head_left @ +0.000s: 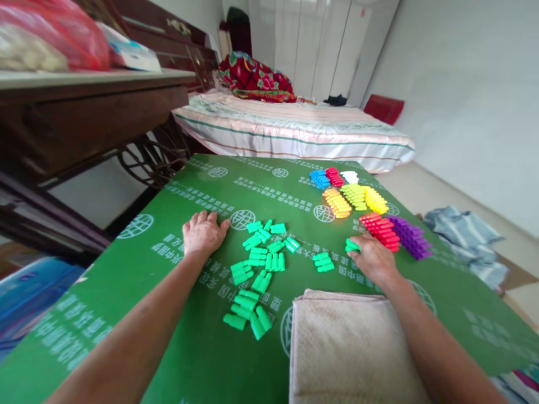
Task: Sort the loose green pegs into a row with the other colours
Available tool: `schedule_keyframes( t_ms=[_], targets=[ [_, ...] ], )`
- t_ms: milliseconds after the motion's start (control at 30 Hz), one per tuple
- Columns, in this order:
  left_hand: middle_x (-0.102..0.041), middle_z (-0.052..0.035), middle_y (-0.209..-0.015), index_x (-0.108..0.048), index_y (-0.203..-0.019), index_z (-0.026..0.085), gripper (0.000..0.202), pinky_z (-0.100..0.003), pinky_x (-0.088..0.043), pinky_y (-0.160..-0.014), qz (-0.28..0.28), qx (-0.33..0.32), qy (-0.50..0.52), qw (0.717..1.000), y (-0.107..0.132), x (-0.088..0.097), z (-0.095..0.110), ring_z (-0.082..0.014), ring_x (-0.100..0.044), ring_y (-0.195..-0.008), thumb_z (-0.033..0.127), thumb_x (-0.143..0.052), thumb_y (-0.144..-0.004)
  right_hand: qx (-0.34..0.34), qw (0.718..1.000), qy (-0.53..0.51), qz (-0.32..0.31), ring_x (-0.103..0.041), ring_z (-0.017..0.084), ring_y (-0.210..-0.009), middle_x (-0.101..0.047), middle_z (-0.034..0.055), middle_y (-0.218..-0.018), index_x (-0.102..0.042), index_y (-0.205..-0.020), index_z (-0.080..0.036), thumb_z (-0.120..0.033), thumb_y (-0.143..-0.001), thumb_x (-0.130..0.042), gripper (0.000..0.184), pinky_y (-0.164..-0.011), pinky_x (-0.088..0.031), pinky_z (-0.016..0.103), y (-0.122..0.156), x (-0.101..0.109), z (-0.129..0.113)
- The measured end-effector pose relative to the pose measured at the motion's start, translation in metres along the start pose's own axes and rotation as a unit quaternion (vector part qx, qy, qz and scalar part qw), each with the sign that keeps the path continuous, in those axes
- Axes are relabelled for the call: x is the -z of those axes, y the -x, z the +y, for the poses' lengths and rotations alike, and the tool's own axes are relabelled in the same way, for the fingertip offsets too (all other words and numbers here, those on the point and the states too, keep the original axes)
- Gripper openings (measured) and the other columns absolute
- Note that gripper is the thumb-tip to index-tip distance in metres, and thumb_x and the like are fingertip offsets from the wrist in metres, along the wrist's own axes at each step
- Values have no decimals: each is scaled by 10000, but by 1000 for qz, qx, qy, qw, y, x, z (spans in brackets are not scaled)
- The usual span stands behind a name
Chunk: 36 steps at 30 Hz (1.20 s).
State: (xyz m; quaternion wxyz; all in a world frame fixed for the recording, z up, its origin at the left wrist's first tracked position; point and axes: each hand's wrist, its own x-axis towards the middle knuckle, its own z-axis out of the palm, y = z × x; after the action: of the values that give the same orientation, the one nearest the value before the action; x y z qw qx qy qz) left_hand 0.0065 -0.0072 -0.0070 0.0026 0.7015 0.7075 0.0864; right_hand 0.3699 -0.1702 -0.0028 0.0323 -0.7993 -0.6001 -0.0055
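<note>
Several loose green plastic pieces (pixel 259 264) lie scattered on the green printed board (pixel 197 348). My left hand (pixel 203 233) rests flat on the board just left of them, fingers stretched out. My right hand (pixel 373 258) has its fingers curled around a few green pieces (pixel 352 246) right next to the red row (pixel 382 230). Sorted rows sit beyond: purple (pixel 410 237), orange (pixel 337 203), lime (pixel 356 196), yellow (pixel 376 200), blue (pixel 320 178), a small red row (pixel 334 177), white (pixel 349 177).
A folded beige towel (pixel 349 348) lies on the board's near edge between my arms. A dark wooden table (pixel 76 112) stands at left, a bed (pixel 290 132) behind the board. Crumpled blue cloth (pixel 467 235) lies on the floor at right.
</note>
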Motion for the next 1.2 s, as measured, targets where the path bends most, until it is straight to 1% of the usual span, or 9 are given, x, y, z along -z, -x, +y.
schedule_keyframes(
  t_ms=[200,267,333,400,533,767,933,1067,1200],
  targets=[
    [-369,-173,-1471,-456,-1321,131,619,-549,-290,-1128,-8,-8,-2,1000,-7,1,-4,-367,-294,-1370,540,-260,-901,-28,999,-41,-2,-624,189,-1016,-659,35,-1138,-670,-1111,-267,-259,-846,-620,270,-751,-445,258,-4,-1,3],
    [-357,-172,-1478,-447,-1329,129,625,-547,-288,-1131,-11,-6,-7,1000,-8,2,-4,-364,-286,-1377,545,-252,-905,-46,998,-31,-5,-631,194,-991,-671,40,-1106,-666,-1092,-261,-308,-860,-611,243,-721,-441,264,-4,1,1],
    [-353,-177,-1480,-443,-1332,125,629,-544,-287,-1132,-13,-4,-13,1000,-8,3,-3,-361,-284,-1378,547,-256,-904,-74,997,-15,-7,-639,204,-957,-683,50,-1064,-649,-1103,-253,-373,-879,-592,261,-690,-436,275,-5,2,0],
    [-360,-183,-1473,-448,-1325,119,628,-539,-291,-1130,-14,-2,-19,1000,-7,5,-2,-361,-294,-1371,545,-266,-901,-90,996,-9,-6,-640,211,-957,-685,54,-1058,-638,-1116,-244,-392,-889,-580,277,-683,-434,282,-7,2,-1],
    [-365,-175,-1470,-451,-1320,122,632,-530,-296,-1126,-18,-4,-25,1000,-6,6,-4,-357,-300,-1366,544,-249,-896,-62,998,-24,-6,-620,198,-1031,-665,43,-1131,-660,-1069,-249,-299,-891,-575,204,-736,-443,275,-11,0,0],
    [-328,-160,-1499,-422,-1357,135,681,-523,-270,-1142,-26,6,-25,999,-10,4,-5,-356,-268,-1389,571,-200,-884,-53,998,-39,7,-616,199,-1045,-650,53,-1189,-667,-1118,-259,-251,-874,-578,260,-795,-470,282,-14,-5,2],
    [-323,-161,-1504,-414,-1365,132,692,-517,-264,-1148,-28,7,-27,999,-11,4,-4,-348,-261,-1396,575,-192,-881,-26,997,-74,14,-598,184,-1107,-638,41,-1244,-651,-1185,-260,-174,-853,-561,355,-888,-465,261,-25,-12,8],
    [-325,-160,-1504,-408,-1372,133,689,-517,-268,-1147,-25,7,-27,999,-11,4,-6,-346,-266,-1395,572,-196,-885,-3,995,-95,17,-566,176,-1173,-629,29,-1270,-658,-1189,-258,-76,-819,-512,438,-978,-433,258,-35,-15,12],
    [-332,-166,-1499,-417,-1364,129,677,-526,-278,-1142,-23,5,-27,999,-10,5,-5,-350,-275,-1390,563,-205,-890,-30,994,-102,29,-543,190,-1212,-600,73,-1314,-579,-1316,-207,-47,-794,-489,553,-998,-431,278,-35,-14,10]
  ],
)
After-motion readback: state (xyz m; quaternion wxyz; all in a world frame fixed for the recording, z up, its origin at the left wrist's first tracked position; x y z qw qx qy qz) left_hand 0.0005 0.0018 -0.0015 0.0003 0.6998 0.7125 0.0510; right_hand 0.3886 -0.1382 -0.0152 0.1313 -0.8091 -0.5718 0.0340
